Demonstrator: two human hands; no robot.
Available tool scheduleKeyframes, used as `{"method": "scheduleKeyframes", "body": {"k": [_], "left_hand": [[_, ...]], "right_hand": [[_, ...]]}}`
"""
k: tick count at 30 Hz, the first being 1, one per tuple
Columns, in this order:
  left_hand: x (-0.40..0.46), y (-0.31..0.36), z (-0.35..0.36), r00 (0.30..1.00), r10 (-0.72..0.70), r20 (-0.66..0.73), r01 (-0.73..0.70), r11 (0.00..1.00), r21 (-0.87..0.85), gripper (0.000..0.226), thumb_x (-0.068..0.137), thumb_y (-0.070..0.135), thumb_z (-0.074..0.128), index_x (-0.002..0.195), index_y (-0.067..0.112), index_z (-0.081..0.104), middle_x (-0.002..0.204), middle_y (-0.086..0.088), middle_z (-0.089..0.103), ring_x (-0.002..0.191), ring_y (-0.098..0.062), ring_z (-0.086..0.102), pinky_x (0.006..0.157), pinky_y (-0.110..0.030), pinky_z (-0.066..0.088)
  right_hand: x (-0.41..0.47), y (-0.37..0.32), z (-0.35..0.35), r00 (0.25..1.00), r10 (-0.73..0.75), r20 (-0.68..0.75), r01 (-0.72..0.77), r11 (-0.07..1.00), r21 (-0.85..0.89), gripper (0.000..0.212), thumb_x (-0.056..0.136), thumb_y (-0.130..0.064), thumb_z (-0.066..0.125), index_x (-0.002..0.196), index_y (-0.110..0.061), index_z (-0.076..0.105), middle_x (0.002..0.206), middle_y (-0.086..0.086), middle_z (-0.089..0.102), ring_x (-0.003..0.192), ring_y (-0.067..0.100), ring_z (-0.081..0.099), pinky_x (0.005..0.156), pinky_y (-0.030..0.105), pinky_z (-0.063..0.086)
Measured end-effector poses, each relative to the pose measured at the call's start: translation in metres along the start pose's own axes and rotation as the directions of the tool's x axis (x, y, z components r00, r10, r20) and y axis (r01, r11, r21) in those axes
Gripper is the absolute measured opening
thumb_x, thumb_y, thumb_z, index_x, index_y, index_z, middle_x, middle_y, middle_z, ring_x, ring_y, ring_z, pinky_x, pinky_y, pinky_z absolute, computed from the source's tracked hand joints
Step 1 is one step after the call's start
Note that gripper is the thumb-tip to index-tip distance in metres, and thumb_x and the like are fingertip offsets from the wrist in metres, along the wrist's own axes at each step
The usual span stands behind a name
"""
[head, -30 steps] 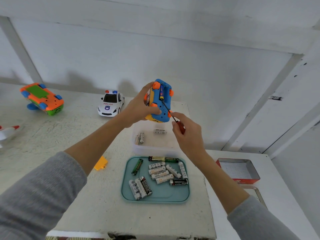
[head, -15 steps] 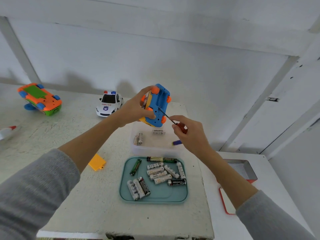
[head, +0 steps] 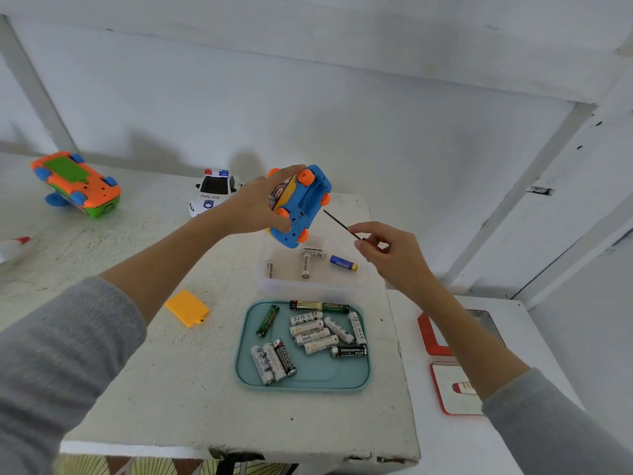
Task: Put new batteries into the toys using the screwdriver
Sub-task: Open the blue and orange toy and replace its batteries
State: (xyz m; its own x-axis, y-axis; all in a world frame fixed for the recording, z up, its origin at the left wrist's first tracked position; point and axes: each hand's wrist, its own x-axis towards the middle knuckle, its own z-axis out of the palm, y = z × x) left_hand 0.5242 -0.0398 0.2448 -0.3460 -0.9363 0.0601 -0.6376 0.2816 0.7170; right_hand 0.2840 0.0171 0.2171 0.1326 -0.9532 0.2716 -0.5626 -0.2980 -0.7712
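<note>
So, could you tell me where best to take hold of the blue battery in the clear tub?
Pinch the blue battery across its middle, coming straight down from above. It lies flat in the clear tub, apart from the white batteries, so both long sides look free.

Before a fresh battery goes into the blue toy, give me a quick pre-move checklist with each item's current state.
1. Blue toy held steady, underside up: ok, the left hand grips it above the clear tub.
2. Battery bay empty: ok, no cell shows in it.
3. Old blue battery discarded: ok, it lies in the tub.
4. Right hand free to pick: not ok, it pinches the screwdriver.
5. New batteries at hand: ok, the teal tray holds many.
6. Orange cover ready: ok, it lies on the table.
</note>
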Motion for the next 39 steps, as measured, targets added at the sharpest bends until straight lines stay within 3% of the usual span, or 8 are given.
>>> {"method": "scheduleKeyframes", "body": {"k": [3, 7, 11, 16, 21, 25, 32, 39], "left_hand": [[-0.008, -0.007, -0.005, 0.999, -0.012, -0.036, 0.009, 0.996, -0.085, 0.091, 0.063, 0.011, 0.069, 0.134, 0.053, 0.031, 0.107, 0.005, 0.055, 0.090, -0.011, 0.062, 0.083, -0.035, 0.053], [-0.030, -0.018, -0.013, 0.993, -0.042, -0.112, 0.018, 0.977, -0.212, 0.085, 0.076, -0.015, 0.062, 0.139, 0.033, 0.031, 0.102, 0.015, 0.051, 0.074, 0.012, 0.061, 0.064, -0.011, 0.050], [-0.062, -0.041, -0.023, 0.974, -0.125, -0.190, 0.065, 0.953, -0.295, 0.091, 0.076, -0.017, 0.059, 0.133, 0.045, 0.025, 0.108, 0.008, 0.047, 0.076, 0.006, 0.062, 0.062, -0.012, 0.050], [-0.109, -0.073, -0.037, 0.923, -0.246, -0.295, 0.120, 0.914, -0.388, 0.092, 0.078, -0.019, 0.058, 0.136, 0.044, 0.023, 0.106, 0.010, 0.046, 0.092, -0.004, 0.054, 0.064, -0.008, 0.047], [-0.153, -0.102, -0.041, 0.849, -0.373, -0.373, 0.149, 0.848, -0.508, 0.092, 0.081, -0.011, 0.064, 0.142, 0.043, 0.023, 0.108, 0.005, 0.049, 0.078, 0.002, 0.066, 0.062, -0.012, 0.051], [-0.178, -0.115, -0.042, 0.799, -0.424, -0.426, 0.153, 0.829, -0.538, 0.089, 0.085, -0.005, 0.064, 0.147, 0.040, 0.019, 0.113, 0.002, 0.048, 0.087, -0.006, 0.063, 0.061, -0.013, 0.052], [-0.201, -0.135, -0.036, 0.792, -0.445, -0.418, 0.185, 0.827, -0.530, 0.100, 0.078, -0.018, 0.058, 0.148, 0.034, 0.008, 0.119, 0.003, 0.044, 0.089, -0.003, 0.061, 0.065, -0.017, 0.053], [-0.203, -0.147, -0.036, 0.828, -0.400, -0.392, 0.150, 0.832, -0.534, 0.105, 0.076, -0.017, 0.064, 0.149, 0.036, 0.010, 0.121, 0.010, 0.042, 0.087, 0.012, 0.058, 0.068, -0.014, 0.052]], "right_hand": [[0.000, -0.003, 0.005, 1.000, -0.004, 0.027, 0.004, 1.000, 0.017, 0.022, 0.088, -0.006, 0.058, 0.105, -0.016, 0.067, 0.064, 0.000, 0.052, 0.042, 0.001, 0.045, 0.046, 0.008, 0.035], [0.004, -0.011, 0.017, 0.995, -0.051, 0.088, 0.050, 0.999, 0.015, 0.022, 0.087, -0.007, 0.060, 0.104, -0.020, 0.068, 0.066, 0.002, 0.053, 0.043, 0.002, 0.042, 0.047, 0.009, 0.034], [0.007, -0.028, 0.043, 0.965, -0.135, 0.223, 0.130, 0.991, 0.036, 0.024, 0.086, -0.008, 0.062, 0.103, -0.024, 0.068, 0.068, -0.001, 0.057, 0.049, 0.002, 0.045, 0.053, 0.009, 0.036], [0.001, -0.054, 0.089, 0.833, -0.217, 0.509, 0.222, 0.974, 0.052, 0.026, 0.088, -0.010, 0.058, 0.109, -0.023, 0.067, 0.076, -0.007, 0.061, 0.045, 0.001, 0.044, 0.051, 0.009, 0.036], [-0.009, -0.064, 0.139, 0.718, -0.255, 0.648, 0.345, 0.939, -0.013, 0.022, 0.082, -0.016, 0.067, 0.103, -0.021, 0.067, 0.082, -0.009, 0.061, 0.066, 0.002, 0.054, 0.069, 0.023, 0.047], [-0.016, -0.073, 0.165, 0.674, -0.277, 0.685, 0.385, 0.923, -0.006, 0.011, 0.076, -0.020, 0.068, 0.087, -0.022, 0.069, 0.086, -0.009, 0.062, 0.082, 0.012, 0.057, 0.077, 0.038, 0.049], [-0.027, -0.080, 0.188, 0.635, -0.291, 0.715, 0.494, 0.865, -0.086, 0.010, 0.078, -0.016, 0.068, 0.088, -0.019, 0.070, 0.076, -0.019, 0.048, 0.082, 0.006, 0.042, 0.069, 0.022, 0.037], [-0.033, -0.075, 0.190, 0.647, -0.251, 0.720, 0.444, 0.892, -0.088, 0.014, 0.077, -0.019, 0.070, 0.090, -0.023, 0.069, 0.082, -0.019, 0.050, 0.084, 0.005, 0.046, 0.076, 0.031, 0.046]]}}
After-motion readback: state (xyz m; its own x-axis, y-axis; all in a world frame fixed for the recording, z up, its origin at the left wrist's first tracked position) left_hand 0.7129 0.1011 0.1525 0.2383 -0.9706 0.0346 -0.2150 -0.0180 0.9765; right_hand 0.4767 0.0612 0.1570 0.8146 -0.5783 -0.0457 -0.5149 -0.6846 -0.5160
